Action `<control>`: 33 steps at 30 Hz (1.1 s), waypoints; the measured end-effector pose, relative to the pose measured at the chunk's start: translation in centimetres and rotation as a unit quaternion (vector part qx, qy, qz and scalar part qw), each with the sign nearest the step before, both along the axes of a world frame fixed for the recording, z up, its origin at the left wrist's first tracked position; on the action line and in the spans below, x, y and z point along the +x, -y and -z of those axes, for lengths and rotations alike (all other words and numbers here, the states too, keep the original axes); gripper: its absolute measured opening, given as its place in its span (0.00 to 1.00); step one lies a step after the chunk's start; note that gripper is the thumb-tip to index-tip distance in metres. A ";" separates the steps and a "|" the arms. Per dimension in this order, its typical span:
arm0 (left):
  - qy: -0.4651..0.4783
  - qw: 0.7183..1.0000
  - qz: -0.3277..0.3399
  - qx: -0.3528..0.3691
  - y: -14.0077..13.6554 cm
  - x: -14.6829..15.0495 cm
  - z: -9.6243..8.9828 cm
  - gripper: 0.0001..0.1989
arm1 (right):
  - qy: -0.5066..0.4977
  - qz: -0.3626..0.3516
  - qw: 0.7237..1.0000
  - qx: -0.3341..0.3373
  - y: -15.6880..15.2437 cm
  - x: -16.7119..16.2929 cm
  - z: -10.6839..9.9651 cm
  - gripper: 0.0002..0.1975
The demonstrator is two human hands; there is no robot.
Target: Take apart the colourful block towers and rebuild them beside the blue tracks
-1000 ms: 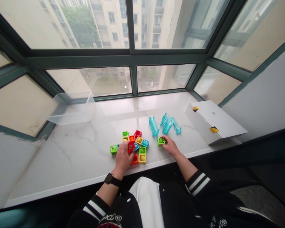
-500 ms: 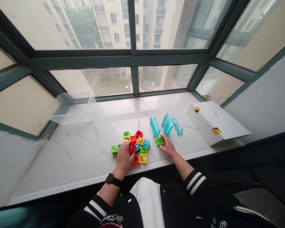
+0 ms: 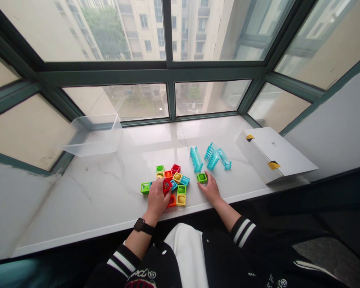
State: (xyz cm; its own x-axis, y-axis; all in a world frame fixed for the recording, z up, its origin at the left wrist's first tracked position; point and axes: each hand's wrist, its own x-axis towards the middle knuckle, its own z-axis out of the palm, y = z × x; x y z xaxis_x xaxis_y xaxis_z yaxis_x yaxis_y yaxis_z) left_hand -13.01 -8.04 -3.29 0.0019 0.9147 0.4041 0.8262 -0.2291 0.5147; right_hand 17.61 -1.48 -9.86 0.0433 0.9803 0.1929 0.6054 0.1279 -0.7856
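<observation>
My left hand (image 3: pixel 158 195), with a dark watch on its wrist, is closed around a red toy block (image 3: pixel 167 185). Around and partly under it sits a cluster of hollow-faced blocks, among them a green block (image 3: pixel 145 188), a blue block (image 3: pixel 185 180), a yellow block (image 3: pixel 181 200) and an orange block (image 3: pixel 171 201). To the right of the cluster, my right hand (image 3: pixel 211 189) grips a green block (image 3: pixel 202 178) by its right and near sides, apart from the others. Just beyond that block lies a translucent turquoise straight track piece (image 3: pixel 196 159).
A curved turquoise piece (image 3: pixel 212 156) and a narrower turquoise piece (image 3: pixel 225 159) lie behind my right hand. A clear plastic bin (image 3: pixel 93 150) stands at the back left. On the right is a white box (image 3: pixel 276 154) with yellow-black tabs. Windows border the marble-patterned sill (image 3: pixel 78 200).
My right hand has shifted slightly, and its thumb now lies along the near side of the green block. My left hand stays on the red block.
</observation>
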 end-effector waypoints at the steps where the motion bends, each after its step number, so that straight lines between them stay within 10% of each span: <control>1: 0.001 1.000 -0.001 0.000 0.0 0.0 0.0 0.22 | -0.001 0.000 1.000 0.001 0.0 0.0 -0.1 0.39; 33: -0.005 1.000 -0.001 -0.004 0.0 0.0 0.2 0.23 | 0.015 0.000 1.000 0.009 0.1 -0.1 0.2 0.36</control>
State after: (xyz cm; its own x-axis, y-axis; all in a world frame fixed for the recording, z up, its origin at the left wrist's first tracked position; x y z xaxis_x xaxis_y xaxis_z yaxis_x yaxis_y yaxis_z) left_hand -13.04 -8.01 -3.53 0.0047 0.9178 0.3970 0.8319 -0.2239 0.5077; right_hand 17.49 -1.61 -10.07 0.0376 0.9767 0.2111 0.6280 0.1412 -0.7653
